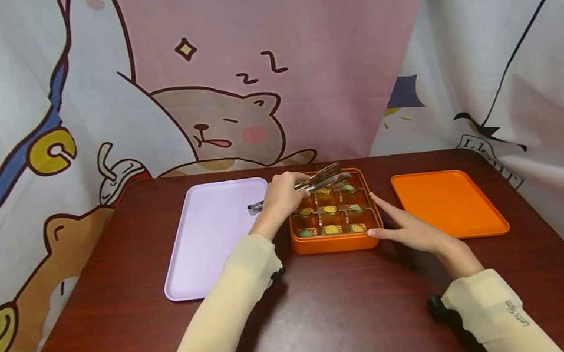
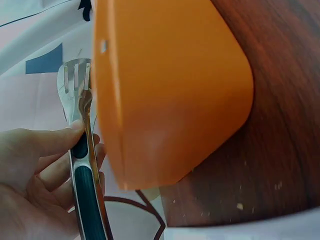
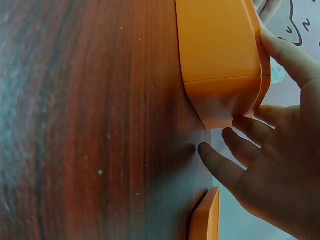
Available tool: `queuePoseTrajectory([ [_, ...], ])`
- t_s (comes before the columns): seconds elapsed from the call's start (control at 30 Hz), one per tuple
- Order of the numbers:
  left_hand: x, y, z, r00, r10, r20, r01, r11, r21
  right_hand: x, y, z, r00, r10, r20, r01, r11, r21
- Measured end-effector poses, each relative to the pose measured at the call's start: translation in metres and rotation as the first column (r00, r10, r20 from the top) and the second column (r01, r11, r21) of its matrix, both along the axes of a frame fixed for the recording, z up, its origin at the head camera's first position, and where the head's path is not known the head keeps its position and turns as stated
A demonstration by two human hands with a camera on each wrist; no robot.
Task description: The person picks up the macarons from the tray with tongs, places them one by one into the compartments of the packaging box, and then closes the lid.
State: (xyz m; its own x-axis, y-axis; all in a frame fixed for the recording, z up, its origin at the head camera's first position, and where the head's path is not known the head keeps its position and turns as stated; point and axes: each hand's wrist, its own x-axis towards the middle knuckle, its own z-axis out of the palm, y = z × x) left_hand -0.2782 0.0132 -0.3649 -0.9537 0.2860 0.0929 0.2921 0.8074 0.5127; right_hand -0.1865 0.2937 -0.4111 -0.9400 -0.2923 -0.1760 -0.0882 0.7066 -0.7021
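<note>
My left hand (image 1: 283, 195) grips metal tongs (image 1: 326, 178) over the back left part of an orange box (image 1: 338, 244). In the left wrist view the tongs (image 2: 88, 197) show slotted ends and dark green grip inlays; thumb and fingers hold them beside the box wall. The slotted ends look close together, above the box's back compartments. Inside the box, a divided insert holds small yellow and green pieces (image 1: 332, 229) in several compartments. My right hand (image 1: 413, 231) touches the box's right side, its thumb on the front right corner of the rim and its fingers extended along the side.
A pale purple tray (image 1: 203, 240) lies left of the box on the dark wooden table (image 1: 327, 313). To the right lies a flat orange tray (image 1: 448, 204). Printed curtains (image 1: 329, 45) hang behind and along both sides of the table.
</note>
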Motion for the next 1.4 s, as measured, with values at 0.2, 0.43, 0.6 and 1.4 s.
queuePoseTrajectory([
  [0.2, 0.006, -0.024, 0.01, 1.0, 0.007, -0.004, -0.007, 0.998, 0.054, 0.0, -0.001, 0.0, 1.0, -0.006, 0.003, 0.006, 1.0, 0.001],
  [0.43, 0.019, -0.07, 0.018, 1.0, 0.01, -0.017, -0.008, 0.992, 0.123, 0.0, -0.001, -0.001, 1.0, -0.009, 0.007, 0.009, 1.0, -0.009],
  [0.6, 0.027, -0.11, 0.016, 0.999, 0.033, -0.021, -0.03, 0.992, 0.12, -0.001, 0.001, -0.001, 1.0, -0.007, 0.004, 0.007, 1.0, -0.015],
  [1.4, 0.06, -0.242, -0.026, 0.966, 0.23, 0.12, -0.234, 0.972, 0.019, -0.001, 0.0, -0.001, 1.0, 0.002, 0.012, -0.002, 1.0, -0.018],
])
